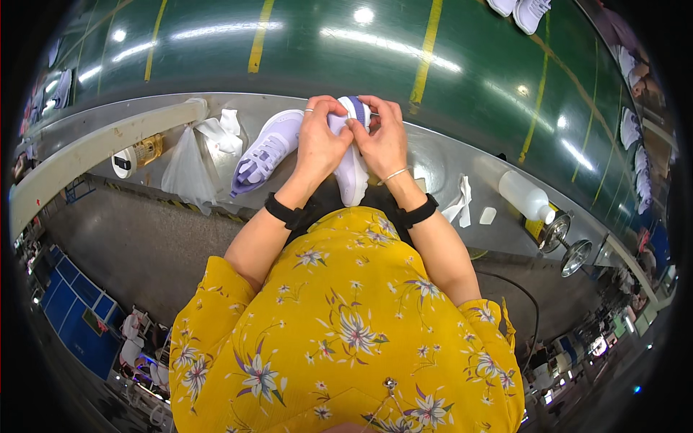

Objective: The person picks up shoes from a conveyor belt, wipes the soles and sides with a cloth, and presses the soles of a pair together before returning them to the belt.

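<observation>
Between my two hands is a lavender sneaker with a white sole, its toe toward my body and its darker purple heel end away from me. My left hand grips it from the left, fingers curled at the heel end. From the right, my right hand holds the same end, and both thumbs nearly meet on the shoe. A second lavender sneaker with laces lies on the metal ledge, just left of my left hand.
A green conveyor belt with yellow stripes runs beyond the metal ledge. Left are a clear plastic bag, white tissue and an amber container. Right are crumpled white paper, a white bottle and metal dishes.
</observation>
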`<state>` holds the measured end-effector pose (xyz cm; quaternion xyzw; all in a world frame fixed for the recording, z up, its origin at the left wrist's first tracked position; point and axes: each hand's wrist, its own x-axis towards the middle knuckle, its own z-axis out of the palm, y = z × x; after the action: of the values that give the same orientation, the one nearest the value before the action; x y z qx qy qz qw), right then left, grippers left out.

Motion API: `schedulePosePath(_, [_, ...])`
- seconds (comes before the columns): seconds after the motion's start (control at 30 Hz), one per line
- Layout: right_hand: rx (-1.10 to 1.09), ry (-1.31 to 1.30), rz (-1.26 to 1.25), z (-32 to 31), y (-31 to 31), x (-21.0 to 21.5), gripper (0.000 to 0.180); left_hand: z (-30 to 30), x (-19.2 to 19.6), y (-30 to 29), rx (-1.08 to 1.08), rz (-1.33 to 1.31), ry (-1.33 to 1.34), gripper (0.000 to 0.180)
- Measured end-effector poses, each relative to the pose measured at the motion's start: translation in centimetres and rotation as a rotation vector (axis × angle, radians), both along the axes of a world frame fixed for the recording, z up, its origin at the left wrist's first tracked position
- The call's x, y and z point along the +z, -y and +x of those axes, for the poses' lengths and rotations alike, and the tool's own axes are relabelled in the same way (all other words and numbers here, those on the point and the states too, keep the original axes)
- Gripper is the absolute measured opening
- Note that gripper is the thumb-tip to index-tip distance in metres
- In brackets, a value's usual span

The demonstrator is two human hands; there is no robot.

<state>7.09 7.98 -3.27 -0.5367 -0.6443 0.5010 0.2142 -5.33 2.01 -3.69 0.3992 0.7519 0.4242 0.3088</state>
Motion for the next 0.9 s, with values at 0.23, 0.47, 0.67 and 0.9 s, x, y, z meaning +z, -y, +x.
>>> schedulePosePath(0.23, [-0.033, -0.193, -0.238, 0.1, 0.1, -2.3, 0.04, -1.3, -0.8, 1.6, -0.01, 0.043, 0.136, 0.028])
schedulePosePath(0.47, [-0.14, -0.453, -0.563, 3.4, 1.3, -2.1, 0.031, -1.7, 0.6, 2.8, -0.08, 0.022, 0.221, 0.03])
schedulePosePath(0.67, [-0.161, -0.379, -0.706, 6.2, 2.5, -3.6, 0.033, -1.6, 1.3, 2.7, -0.146, 0.002, 0.265, 0.029])
schedulePosePath(0.9, [-0.074, -0.283, -0.777, 7.4, 2.9, -3.4, 0.034, -1.2, 1.9, 2.1, -0.21, 0.014, 0.251, 0.025])
